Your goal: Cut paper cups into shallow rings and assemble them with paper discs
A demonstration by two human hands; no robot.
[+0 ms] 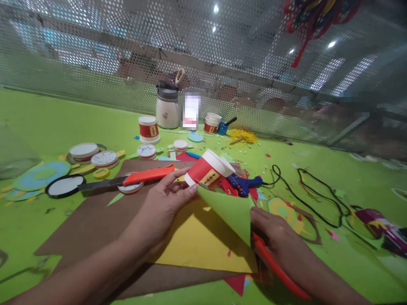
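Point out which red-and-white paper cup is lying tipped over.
The cup at the left hand's fingertips, lying on its side. The other two cups stand upright farther back.

This is a craft room or hobby workshop, a place for cutting and gluing paper. A bright green worktop (47,118) is littered with paper scraps and cut discs: blue and green rings lie at nine o'clock (41,174), with round lids (84,150) just beyond them. Sheets of brown card (95,220) and yellow paper (200,243) are spread at the centre. A blue glue gun (243,183) lies at one o'clock, its black cord (305,199) snaking off toward three o'clock. Red-and-white paper cups (149,129) and a white jug (167,108) stand at twelve o'clock against a perforated metal screen (95,55), and a paper decoration (314,19) hangs at two o'clock.
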